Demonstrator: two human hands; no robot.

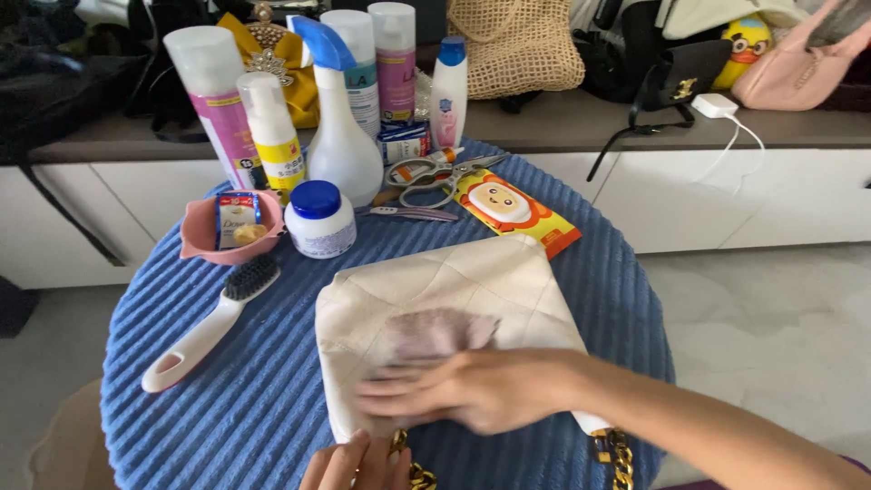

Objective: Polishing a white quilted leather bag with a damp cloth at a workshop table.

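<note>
A cream quilted bag [472, 281] lies flat on a round blue ribbed cushion top [236, 408]. A gold chain strap [619, 454] trails from the bag's near edge. My right hand [463, 390] reaches across from the right and presses a pale pinkish cloth [435, 331] against the bag's face, fingers pointing left. My left hand [356, 465] shows at the bottom edge, fingertips on the bag's near edge beside the chain.
A white-handled brush [210, 322], a pink bowl [195, 238] holding a small packet, a blue-lidded white jar [319, 220], a spray bottle [340, 136], several other bottles, scissors [435, 172] and an orange wipes pack [513, 210] crowd the far half. A counter with bags runs behind.
</note>
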